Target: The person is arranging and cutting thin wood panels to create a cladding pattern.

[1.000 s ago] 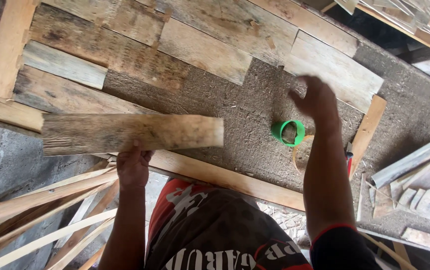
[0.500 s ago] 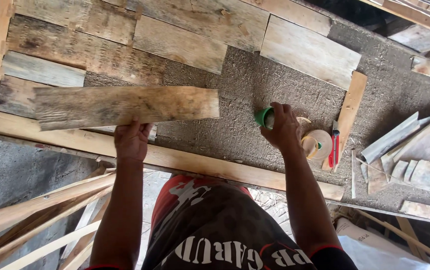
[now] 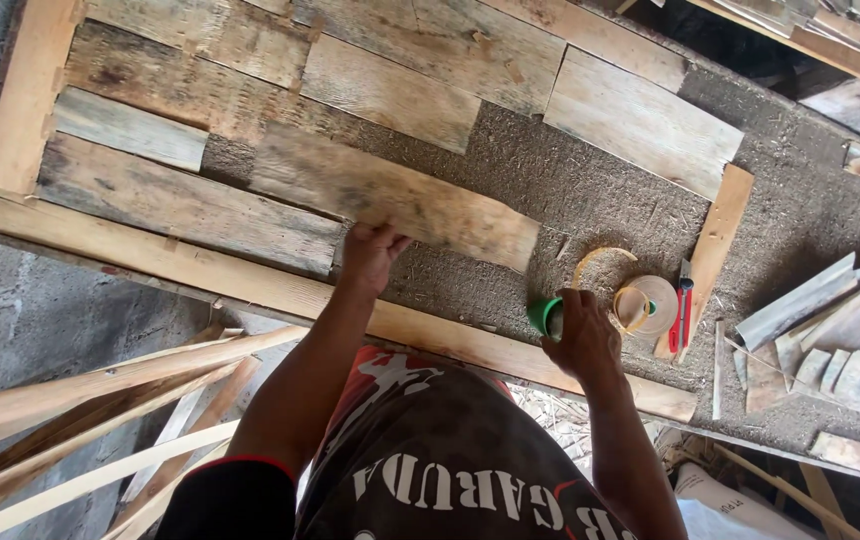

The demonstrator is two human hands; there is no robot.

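Left hand (image 3: pixel 372 254) has a plank (image 3: pixel 395 197) by its near edge, fingers curled over it, thumb side underneath as far as I can see. The plank sits tilted across the rough grey board (image 3: pixel 590 190), its left end over the gap between the weathered boards (image 3: pixel 185 205) already laid there, right end dipping toward the green cup (image 3: pixel 546 315).

Right hand (image 3: pixel 582 338) is closed around that cup, knuckles up, so only a bit of green rim shows on the left side of the fist. Just right of it there's a tape roll (image 3: pixel 647 304) lying flat, and a red-handled cutter (image 3: pixel 682 310) touching the roll's far side. A short upright strip (image 3: pixel 718 240) leans past that. Offcuts (image 3: pixel 830 330) piled at the right edge, long slats (image 3: pixel 80 400) stacked lower left under the frame rail (image 3: pixel 250 285).
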